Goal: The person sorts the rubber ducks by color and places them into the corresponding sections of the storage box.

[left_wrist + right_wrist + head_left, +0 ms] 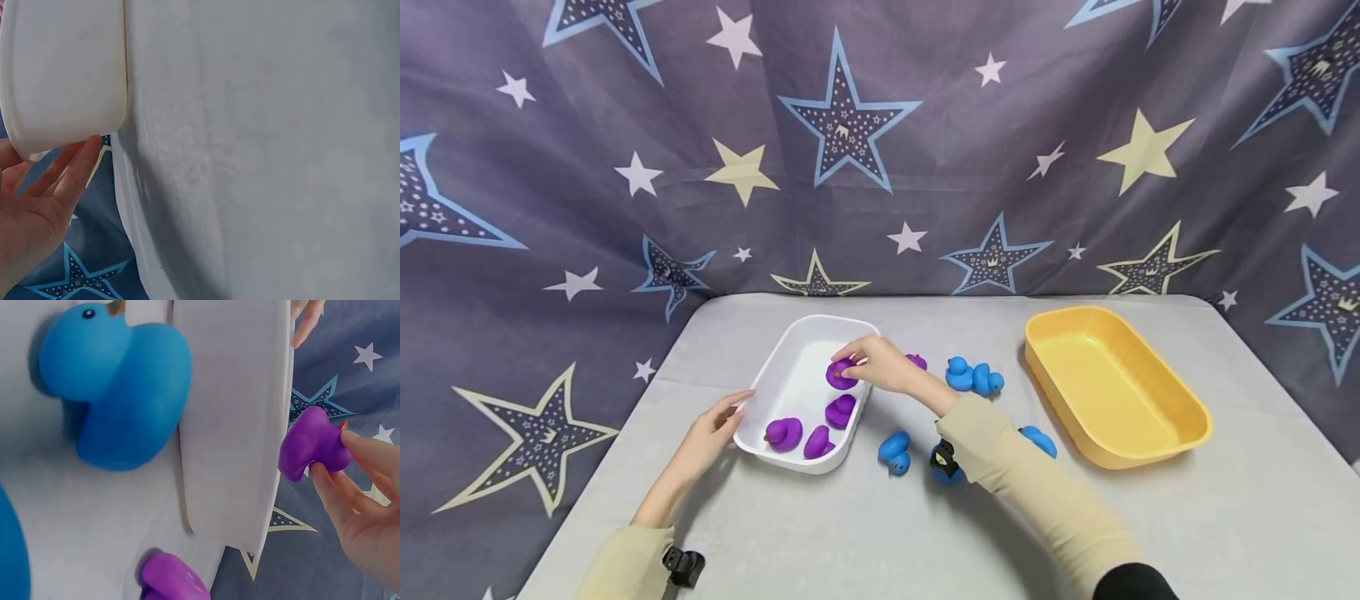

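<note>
Over the right side of the white tub (801,337), my right hand (880,364) pinches a purple rubber duck (841,375) between thumb and fingers. In the right wrist view that purple duck (314,442) shows above the tub's rim. My left hand (713,432) touches the tub's left wall, its fingers fairly straight along the rim; in the left wrist view its fingertips (92,145) reach the tub's end. Inside the tub lie other purple ducks, one purple duck (784,434) at the near left corner, another purple duck (840,411) by the right wall.
A yellow tub (1116,392) stands on the right of the grey-covered table (820,533). Between the tubs lie several blue ducks, including a blue duck (894,452) near the white tub. One purple duck (917,361) lies behind my right hand. A star-patterned cloth (925,183) hangs behind.
</note>
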Tool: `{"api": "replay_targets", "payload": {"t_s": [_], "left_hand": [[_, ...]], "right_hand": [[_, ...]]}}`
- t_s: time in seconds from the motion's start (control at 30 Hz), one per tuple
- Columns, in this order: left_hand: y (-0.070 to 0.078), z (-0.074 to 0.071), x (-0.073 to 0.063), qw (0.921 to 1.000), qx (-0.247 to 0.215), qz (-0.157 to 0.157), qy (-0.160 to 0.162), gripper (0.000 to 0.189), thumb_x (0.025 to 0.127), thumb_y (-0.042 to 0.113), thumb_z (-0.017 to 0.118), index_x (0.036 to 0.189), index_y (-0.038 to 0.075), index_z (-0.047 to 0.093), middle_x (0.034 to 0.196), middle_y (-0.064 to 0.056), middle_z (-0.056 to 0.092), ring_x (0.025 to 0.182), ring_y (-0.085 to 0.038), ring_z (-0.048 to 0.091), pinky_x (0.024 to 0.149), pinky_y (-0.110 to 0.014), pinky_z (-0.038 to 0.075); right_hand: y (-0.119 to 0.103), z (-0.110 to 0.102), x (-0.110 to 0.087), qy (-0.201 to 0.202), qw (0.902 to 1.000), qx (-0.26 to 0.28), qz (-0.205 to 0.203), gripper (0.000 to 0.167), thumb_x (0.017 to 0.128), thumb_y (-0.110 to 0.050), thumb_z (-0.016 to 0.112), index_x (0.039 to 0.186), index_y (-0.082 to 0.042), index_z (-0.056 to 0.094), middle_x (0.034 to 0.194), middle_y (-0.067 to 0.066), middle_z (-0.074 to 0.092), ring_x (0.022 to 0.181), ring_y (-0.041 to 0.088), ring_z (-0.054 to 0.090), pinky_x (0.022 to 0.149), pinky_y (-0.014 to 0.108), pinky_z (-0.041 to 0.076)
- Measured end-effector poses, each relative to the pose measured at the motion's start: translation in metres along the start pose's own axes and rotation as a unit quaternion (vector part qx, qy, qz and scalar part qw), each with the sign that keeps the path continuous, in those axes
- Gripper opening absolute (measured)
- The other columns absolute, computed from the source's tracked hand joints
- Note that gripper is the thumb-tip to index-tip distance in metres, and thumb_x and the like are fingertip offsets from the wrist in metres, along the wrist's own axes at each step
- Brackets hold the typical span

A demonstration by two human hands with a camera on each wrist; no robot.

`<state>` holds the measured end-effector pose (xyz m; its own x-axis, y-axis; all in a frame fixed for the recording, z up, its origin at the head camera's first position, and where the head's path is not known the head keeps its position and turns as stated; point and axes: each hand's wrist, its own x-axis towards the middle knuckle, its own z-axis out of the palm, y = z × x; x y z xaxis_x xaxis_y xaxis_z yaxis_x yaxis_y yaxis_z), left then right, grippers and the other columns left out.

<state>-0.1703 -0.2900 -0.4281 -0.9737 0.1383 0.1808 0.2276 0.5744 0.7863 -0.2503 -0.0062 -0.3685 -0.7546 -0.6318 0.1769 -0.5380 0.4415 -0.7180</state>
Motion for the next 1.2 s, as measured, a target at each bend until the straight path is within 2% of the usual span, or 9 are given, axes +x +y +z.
{"api": "replay_targets", "payload": {"t_s": [0.3, 0.53, 0.9, 1.2], "left_hand": [[0.001, -0.001, -0.001, 1.0000, 0.000, 0.005, 0.002, 0.033, 0.092, 0.009, 0.046, 0.123, -0.001, 0.048, 0.103, -0.025, 0.057, 0.081, -0.018, 0.055, 0.066, -0.020, 0.045], [0.000, 0.000, -0.002, 0.9998, -0.007, 0.016, 0.002, 0.033, 0.091, 0.007, 0.046, 0.122, -0.003, 0.048, 0.094, -0.022, 0.059, 0.075, -0.013, 0.054, 0.063, -0.020, 0.044], [-0.001, 0.000, -0.002, 0.9999, -0.005, 0.013, 0.005, 0.033, 0.092, 0.009, 0.046, 0.123, -0.002, 0.048, 0.101, -0.024, 0.058, 0.080, -0.015, 0.055, 0.066, -0.019, 0.044], [-0.002, 0.001, -0.001, 0.9999, -0.003, 0.007, 0.007, 0.033, 0.091, 0.008, 0.047, 0.122, -0.002, 0.049, 0.102, -0.026, 0.057, 0.079, -0.018, 0.055, 0.066, -0.020, 0.044]], "right_hand": [[-0.006, 0.009, 0.012, -0.024, 0.9995, -0.003, 0.020, 0.024, 0.081, -0.005, 0.062, 0.104, -0.002, 0.065, 0.103, 0.009, 0.064, 0.095, 0.024, 0.059, 0.080, 0.022, 0.045], [-0.002, 0.018, 0.020, -0.033, 0.9989, 0.003, 0.033, 0.023, 0.079, -0.004, 0.064, 0.102, -0.001, 0.066, 0.101, 0.009, 0.065, 0.091, 0.022, 0.060, 0.075, 0.018, 0.045], [-0.002, 0.027, 0.030, -0.035, 0.9980, 0.028, 0.045, 0.024, 0.075, 0.000, 0.066, 0.099, 0.000, 0.066, 0.097, 0.010, 0.066, 0.089, 0.021, 0.061, 0.072, 0.015, 0.046], [-0.003, 0.035, 0.036, -0.039, 0.9973, 0.026, 0.056, 0.024, 0.074, 0.001, 0.066, 0.098, -0.001, 0.066, 0.097, 0.010, 0.066, 0.089, 0.022, 0.061, 0.072, 0.014, 0.045]]}}
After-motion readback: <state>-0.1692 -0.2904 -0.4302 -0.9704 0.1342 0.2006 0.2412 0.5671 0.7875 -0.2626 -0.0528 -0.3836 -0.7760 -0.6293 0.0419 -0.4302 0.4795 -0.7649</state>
